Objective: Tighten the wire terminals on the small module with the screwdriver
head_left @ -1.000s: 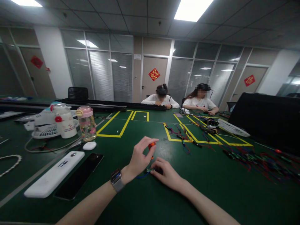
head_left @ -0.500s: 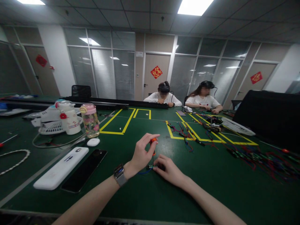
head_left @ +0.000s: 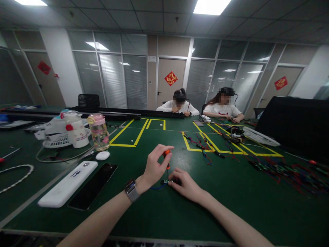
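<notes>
My left hand [head_left: 156, 163], with a watch on its wrist, grips the orange and black handle of a screwdriver [head_left: 167, 167]. The screwdriver stands upright, its shaft pointing down at a small circuit board [head_left: 165, 181] on the green table [head_left: 144, 219]. Fingertips of my right hand [head_left: 185, 184] pinch the board's right edge and hold it down. A blue wire [head_left: 157, 188] runs out to the left from the board. Where exactly the screwdriver tip touches is too small to tell.
At left lie a white power bank [head_left: 68, 185], a black phone [head_left: 94, 187] and a white case [head_left: 102, 155], with bottles [head_left: 98, 133] behind. Wired boards [head_left: 203, 144] lie ahead right, and a heap of wires [head_left: 290, 175] at right. Two people [head_left: 177, 106] sit opposite.
Fingers of my left hand have shifted slightly on the screwdriver handle. My right hand stays at the board, and the view has moved a little.
</notes>
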`<action>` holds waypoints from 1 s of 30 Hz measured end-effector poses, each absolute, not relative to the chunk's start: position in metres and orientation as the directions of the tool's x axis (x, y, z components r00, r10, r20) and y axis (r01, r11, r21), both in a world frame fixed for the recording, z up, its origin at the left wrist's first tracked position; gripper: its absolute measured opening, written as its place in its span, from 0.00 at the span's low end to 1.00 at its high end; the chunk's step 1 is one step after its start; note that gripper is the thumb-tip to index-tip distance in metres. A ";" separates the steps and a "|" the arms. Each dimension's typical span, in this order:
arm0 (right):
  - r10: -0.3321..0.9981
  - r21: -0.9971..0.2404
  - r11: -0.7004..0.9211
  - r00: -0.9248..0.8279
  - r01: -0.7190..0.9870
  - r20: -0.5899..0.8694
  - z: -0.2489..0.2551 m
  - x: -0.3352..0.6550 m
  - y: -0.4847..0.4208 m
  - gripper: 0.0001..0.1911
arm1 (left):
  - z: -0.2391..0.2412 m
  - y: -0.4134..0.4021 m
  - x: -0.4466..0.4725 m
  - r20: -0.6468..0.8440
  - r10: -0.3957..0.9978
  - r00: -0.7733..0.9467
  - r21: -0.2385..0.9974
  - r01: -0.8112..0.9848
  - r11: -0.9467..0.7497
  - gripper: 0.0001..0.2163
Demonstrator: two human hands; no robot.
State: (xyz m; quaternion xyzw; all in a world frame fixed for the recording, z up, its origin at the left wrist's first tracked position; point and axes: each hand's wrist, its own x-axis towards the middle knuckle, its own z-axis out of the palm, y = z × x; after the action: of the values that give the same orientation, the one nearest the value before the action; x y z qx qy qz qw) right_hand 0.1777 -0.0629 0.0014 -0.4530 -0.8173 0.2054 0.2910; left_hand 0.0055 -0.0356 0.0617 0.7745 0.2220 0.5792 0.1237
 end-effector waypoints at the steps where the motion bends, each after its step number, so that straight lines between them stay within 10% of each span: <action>1: 0.862 -0.607 0.501 -0.413 0.617 0.293 0.001 0.178 -0.062 0.02 | 0.062 -0.036 0.005 0.849 0.480 0.221 0.436 0.221 -0.873 0.07; 30: 0.884 -0.619 0.465 -0.373 0.633 0.282 -0.002 0.175 -0.061 0.05 | 0.057 -0.035 0.006 0.851 0.470 0.235 0.419 0.234 -0.877 0.08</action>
State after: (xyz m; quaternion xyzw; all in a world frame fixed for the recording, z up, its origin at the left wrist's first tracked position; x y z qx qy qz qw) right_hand 0.1753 -0.0608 -0.0018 -0.4730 -0.8016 0.2094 0.2997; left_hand 0.0056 -0.0347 0.0566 0.7791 0.2258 0.5758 0.1023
